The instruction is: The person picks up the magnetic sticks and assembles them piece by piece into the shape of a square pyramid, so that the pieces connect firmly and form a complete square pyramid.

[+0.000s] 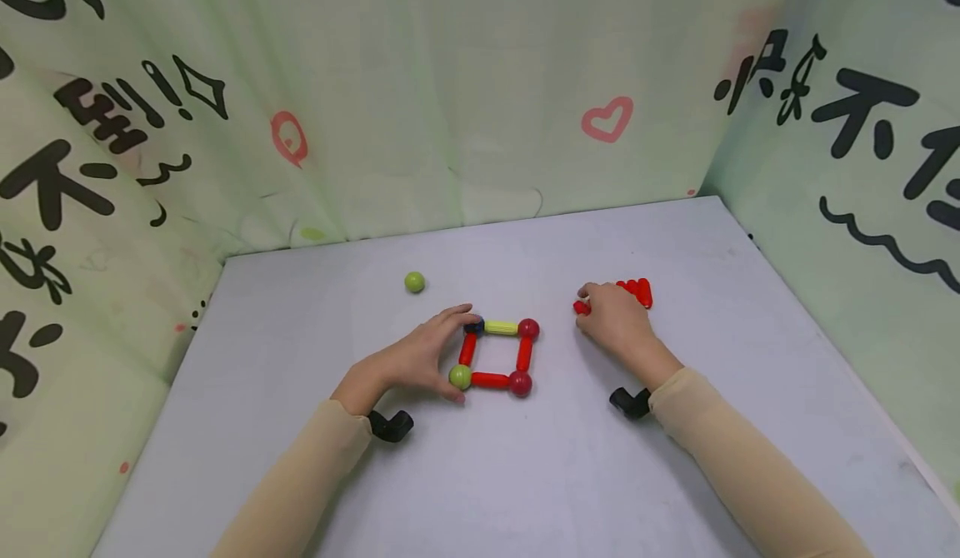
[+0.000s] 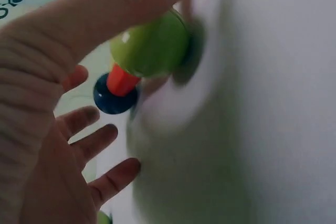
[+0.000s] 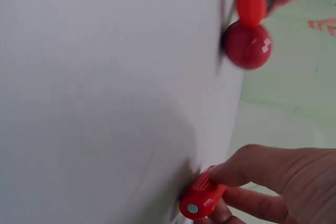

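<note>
- The left hand [image 1: 420,358] lies palm-down at the left side of a square frame [image 1: 497,356] of sticks and balls near the middle of the grey table [image 1: 525,475]; its thumb touches the near green ball [image 1: 460,376] and its spread fingers reach the far dark blue ball [image 1: 473,326].
- The right hand [image 1: 615,321] rests to the right of the frame, fingers curled, pinching a red stick [image 3: 202,203] against the table beside a small heap of red sticks [image 1: 637,290].
- The sticks are ribbed plastic with rounded ends, the balls smooth and glossy.
- A loose green ball [image 1: 414,281] sits far left, well apart.
</note>
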### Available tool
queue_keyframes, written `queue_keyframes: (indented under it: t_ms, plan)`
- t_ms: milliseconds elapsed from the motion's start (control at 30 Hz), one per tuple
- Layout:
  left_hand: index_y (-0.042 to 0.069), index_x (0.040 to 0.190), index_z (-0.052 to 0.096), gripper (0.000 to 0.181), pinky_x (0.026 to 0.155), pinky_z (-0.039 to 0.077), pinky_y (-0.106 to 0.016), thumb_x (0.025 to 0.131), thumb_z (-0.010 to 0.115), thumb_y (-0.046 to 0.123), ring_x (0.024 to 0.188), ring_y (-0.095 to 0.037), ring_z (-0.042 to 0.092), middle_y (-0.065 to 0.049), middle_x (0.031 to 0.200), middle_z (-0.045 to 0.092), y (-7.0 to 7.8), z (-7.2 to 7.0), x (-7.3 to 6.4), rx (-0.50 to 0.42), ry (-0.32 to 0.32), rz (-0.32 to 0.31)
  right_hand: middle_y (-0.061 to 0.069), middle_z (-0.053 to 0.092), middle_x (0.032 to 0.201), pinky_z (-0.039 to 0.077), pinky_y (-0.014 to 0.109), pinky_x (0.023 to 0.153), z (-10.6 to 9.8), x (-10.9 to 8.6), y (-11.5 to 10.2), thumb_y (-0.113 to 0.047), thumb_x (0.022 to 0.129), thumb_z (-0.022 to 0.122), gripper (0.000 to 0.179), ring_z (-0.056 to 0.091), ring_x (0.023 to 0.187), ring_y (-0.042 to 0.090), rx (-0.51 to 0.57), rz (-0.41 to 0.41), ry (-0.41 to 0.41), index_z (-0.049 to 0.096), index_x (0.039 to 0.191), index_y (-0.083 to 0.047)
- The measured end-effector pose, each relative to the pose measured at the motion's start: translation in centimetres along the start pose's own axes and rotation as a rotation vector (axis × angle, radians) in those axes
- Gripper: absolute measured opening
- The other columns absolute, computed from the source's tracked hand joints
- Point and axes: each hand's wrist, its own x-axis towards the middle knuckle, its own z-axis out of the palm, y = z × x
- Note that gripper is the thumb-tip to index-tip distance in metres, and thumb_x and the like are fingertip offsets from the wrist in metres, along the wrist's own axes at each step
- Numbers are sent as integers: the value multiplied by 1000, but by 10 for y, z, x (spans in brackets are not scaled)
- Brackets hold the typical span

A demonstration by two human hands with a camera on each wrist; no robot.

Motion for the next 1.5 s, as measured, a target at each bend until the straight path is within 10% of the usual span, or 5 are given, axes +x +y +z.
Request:
queue_keyframes:
  t_ms: [367, 1500]
  plan:
    - [16, 156, 37, 111, 119, 39, -46, 67, 97, 44, 146, -24, 38, -4, 158, 37, -4, 7, 7, -25, 36, 38, 18, 67, 130, 57, 31, 77, 10, -1, -31, -14, 96, 66, 33, 66, 97, 27, 392, -76, -212, 66, 128, -9]
    - [14, 150, 42, 109, 117, 42, -43, 65, 95, 55, 139, -22, 43, -6, 151, 40, 1, 16, 6, 30, 124, -1, 15, 72, 114, 59, 31, 76, 19, 2, -40, -16, 93, 77, 35, 69, 95, 25, 429, -30, -149, 61, 122, -9]
